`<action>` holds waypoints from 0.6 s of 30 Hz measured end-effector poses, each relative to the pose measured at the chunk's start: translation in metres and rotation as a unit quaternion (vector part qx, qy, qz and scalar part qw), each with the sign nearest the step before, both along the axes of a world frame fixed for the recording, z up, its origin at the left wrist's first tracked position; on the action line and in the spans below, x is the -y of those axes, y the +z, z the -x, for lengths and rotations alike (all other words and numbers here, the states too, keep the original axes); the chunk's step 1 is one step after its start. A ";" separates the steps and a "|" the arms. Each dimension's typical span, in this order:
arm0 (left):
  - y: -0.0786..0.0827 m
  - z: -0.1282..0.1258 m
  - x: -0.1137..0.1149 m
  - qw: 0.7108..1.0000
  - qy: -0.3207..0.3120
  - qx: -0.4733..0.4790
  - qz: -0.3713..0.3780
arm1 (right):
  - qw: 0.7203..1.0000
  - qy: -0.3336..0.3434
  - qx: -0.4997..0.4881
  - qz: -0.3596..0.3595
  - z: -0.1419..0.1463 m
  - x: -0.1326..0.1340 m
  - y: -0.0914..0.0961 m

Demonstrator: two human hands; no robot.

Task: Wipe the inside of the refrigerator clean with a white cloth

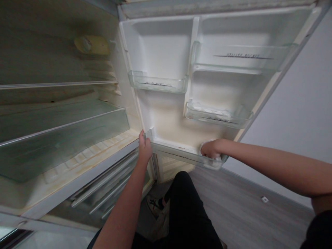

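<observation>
An open fridge door (pixel 162 116) hangs in front of me with clear plastic bins on it. My left hand (pixel 145 148) is closed around the left end of the lowest door bin (pixel 178 155), near the hinge side. Down inside the right end of that bin is my right hand (pixel 211 149), its fingers curled on a crumpled white cloth (pixel 204 144). The hand hides most of the cloth. Small reddish-brown marks show on the bin's inner ledge.
On the left, the fridge interior holds a shelf (pixel 59 84), a clear drawer (pixel 64 133) and a yellowish lamp cover (pixel 92 45). More door bins (pixel 158 84) sit above. A lower compartment with drawers (pixel 111 186) stands open. A small white object (pixel 264 199) lies on the floor.
</observation>
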State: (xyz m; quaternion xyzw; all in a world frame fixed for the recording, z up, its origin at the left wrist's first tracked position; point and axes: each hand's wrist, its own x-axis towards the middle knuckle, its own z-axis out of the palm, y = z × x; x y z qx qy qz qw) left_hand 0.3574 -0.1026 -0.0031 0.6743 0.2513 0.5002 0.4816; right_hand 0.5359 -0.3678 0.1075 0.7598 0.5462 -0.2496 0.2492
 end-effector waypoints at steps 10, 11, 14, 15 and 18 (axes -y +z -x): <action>0.002 -0.002 0.000 1.000 0.020 0.008 0.003 | 0.950 -0.066 -0.187 -0.241 0.029 -0.033 0.022; 0.002 -0.002 0.001 1.000 0.021 0.008 0.000 | 0.934 -0.081 -0.193 -0.288 0.036 -0.043 0.022; 0.002 0.000 0.001 1.000 0.014 0.004 0.006 | 0.879 -0.096 -0.199 -0.423 0.059 -0.078 0.020; 0.002 0.000 0.001 1.000 0.009 0.003 0.015 | 0.859 -0.084 -0.200 -0.463 0.066 -0.090 0.018; -0.002 0.001 -0.001 0.998 -0.022 0.037 0.044 | 0.817 0.014 -0.200 -0.541 0.092 -0.125 0.009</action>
